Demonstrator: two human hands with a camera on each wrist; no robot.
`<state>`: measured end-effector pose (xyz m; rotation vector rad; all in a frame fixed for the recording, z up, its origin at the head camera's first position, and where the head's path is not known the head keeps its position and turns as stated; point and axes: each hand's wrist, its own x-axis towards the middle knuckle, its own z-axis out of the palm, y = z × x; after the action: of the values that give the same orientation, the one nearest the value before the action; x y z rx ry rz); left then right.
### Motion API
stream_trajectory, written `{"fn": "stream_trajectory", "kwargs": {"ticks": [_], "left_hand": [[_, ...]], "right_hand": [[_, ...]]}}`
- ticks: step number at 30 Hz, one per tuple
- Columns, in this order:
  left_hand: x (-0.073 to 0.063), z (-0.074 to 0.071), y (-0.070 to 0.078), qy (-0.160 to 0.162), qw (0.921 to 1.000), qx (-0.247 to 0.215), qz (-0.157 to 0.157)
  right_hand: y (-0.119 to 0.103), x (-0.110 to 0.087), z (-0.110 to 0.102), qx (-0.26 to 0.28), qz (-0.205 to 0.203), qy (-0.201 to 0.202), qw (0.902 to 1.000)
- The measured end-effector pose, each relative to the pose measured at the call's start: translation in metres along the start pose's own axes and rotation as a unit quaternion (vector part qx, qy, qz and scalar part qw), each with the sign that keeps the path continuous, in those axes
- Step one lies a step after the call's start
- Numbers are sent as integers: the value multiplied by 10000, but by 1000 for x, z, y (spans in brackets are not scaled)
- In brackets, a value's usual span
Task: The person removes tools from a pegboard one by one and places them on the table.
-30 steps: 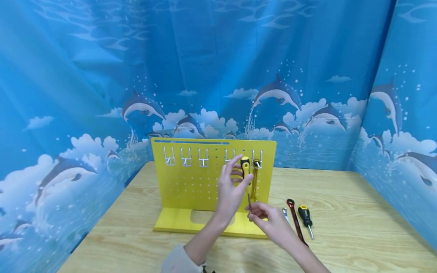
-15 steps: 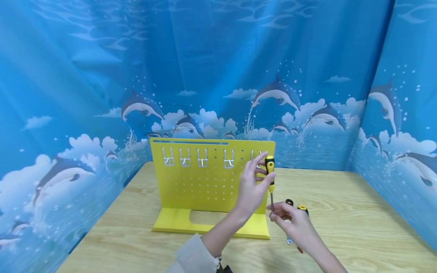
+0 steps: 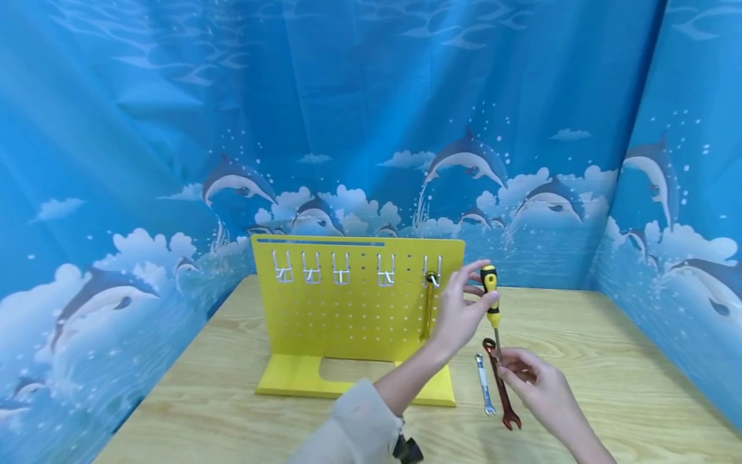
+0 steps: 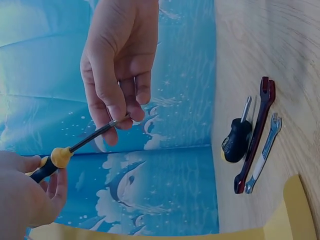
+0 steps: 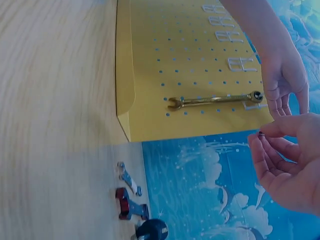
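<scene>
A yellow-and-black screwdriver (image 3: 490,283) is held upright in the air, right of the yellow pegboard (image 3: 342,322). My left hand (image 3: 460,316) grips its handle between thumb and fingers. Lower down, my right hand (image 3: 542,386) pinches the shaft (image 4: 92,137) near its tip, as the left wrist view shows. On the table beneath lie a red combination wrench (image 3: 507,403) and a smaller silver wrench (image 3: 484,386). A stubby black-handled screwdriver (image 4: 237,141) lies beside them, hidden behind my right hand in the head view.
A gold wrench (image 5: 215,100) hangs from the pegboard's rightmost hook. Several white wire hooks (image 3: 341,269) line the board's upper part, with nothing hanging on them. The board's base (image 3: 290,377) stands on a wooden table (image 3: 191,374), and a blue dolphin curtain (image 3: 359,129) surrounds it.
Both hands have carried the screwdriver rightward, from in front of the pegboard to beyond its right edge. The hanging gold wrench shows again, and the stubby screwdriver is now covered in the head view.
</scene>
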<state>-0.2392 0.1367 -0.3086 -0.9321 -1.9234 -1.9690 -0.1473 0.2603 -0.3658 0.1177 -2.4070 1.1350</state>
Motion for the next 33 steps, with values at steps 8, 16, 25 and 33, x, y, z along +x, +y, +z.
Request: {"fn": "stream_trajectory", "kwargs": {"ticks": [8,16,25,33], "left_hand": [[8,26,-15,-23,9994,-10,-334],[12,51,-30,-72,9956,-445,-824],[15,65,-51,-371,9946,-487,-835],[17,73,-77,-416,9966,299,-638]], "right_hand": [[18,-7,-14,-101,180,350,9992],[38,-13,-25,-235,239,609,9976],[55,-19,-34,-676,483,573,9949],[67,-23,-36,-810,452,480,9945]]}}
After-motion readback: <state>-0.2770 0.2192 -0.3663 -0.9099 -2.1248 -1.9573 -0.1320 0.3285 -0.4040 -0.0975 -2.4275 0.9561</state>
